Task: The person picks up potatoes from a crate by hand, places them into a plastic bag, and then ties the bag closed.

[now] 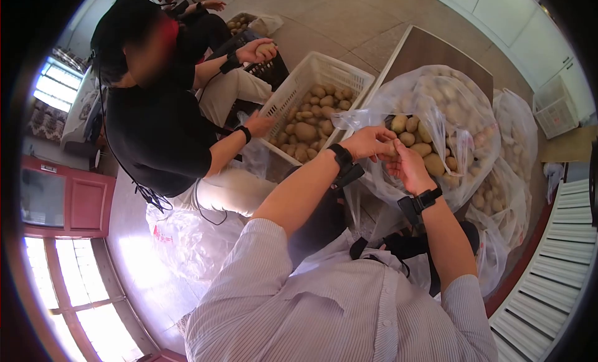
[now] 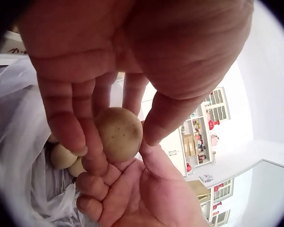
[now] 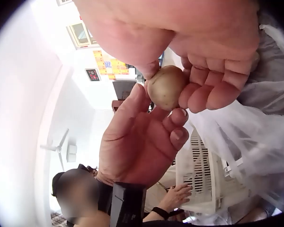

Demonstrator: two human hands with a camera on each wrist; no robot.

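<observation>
Between my two hands is a small round potato [image 2: 118,135], pale brown with a few dark specks. My left hand [image 1: 369,142] pinches it between thumb and fingers from the left. From the other side, my right hand [image 1: 409,167] also grips the potato [image 3: 166,87] with thumb and curled fingers. Both hands are close above an opened clear plastic bag [image 1: 464,100]. Loose potatoes [image 1: 423,149] show in its mouth just beyond my fingers.
A white plastic crate [image 1: 317,61] half full of potatoes stands left of the bag. Beside it sits another person [image 1: 156,119], one hand holding a potato [image 1: 266,49], the other at the crate's edge. More bagged potatoes [image 1: 492,197] lie right. A white radiator [image 1: 548,256] lines the right side.
</observation>
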